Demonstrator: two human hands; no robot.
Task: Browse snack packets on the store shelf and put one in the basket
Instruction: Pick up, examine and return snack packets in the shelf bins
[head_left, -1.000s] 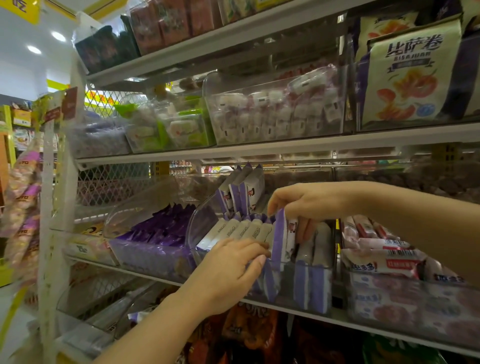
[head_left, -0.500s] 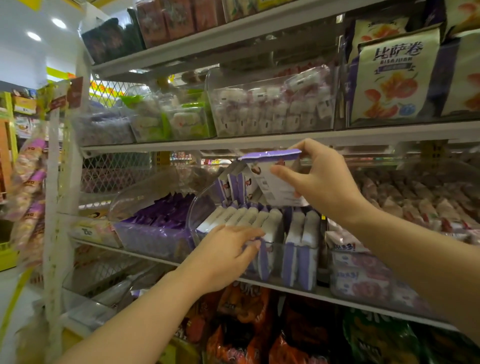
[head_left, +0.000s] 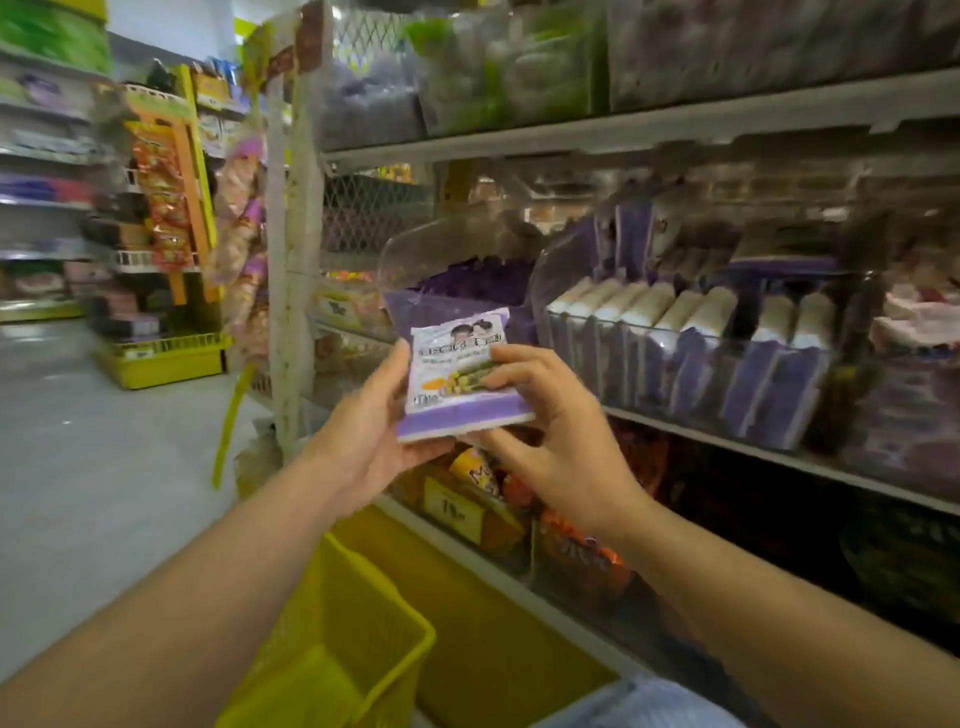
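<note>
My left hand and right hand both pinch a flat, glossy purple-and-white packet, thumbs on its face. A yellow mesh basket sits at six o'clock below it, and a clear plastic bin at three.

left hand, right hand, both gripping

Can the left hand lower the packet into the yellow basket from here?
Probably yes: the basket is open below the left hand, which holds the packet with the right hand; nothing lies between.
</note>
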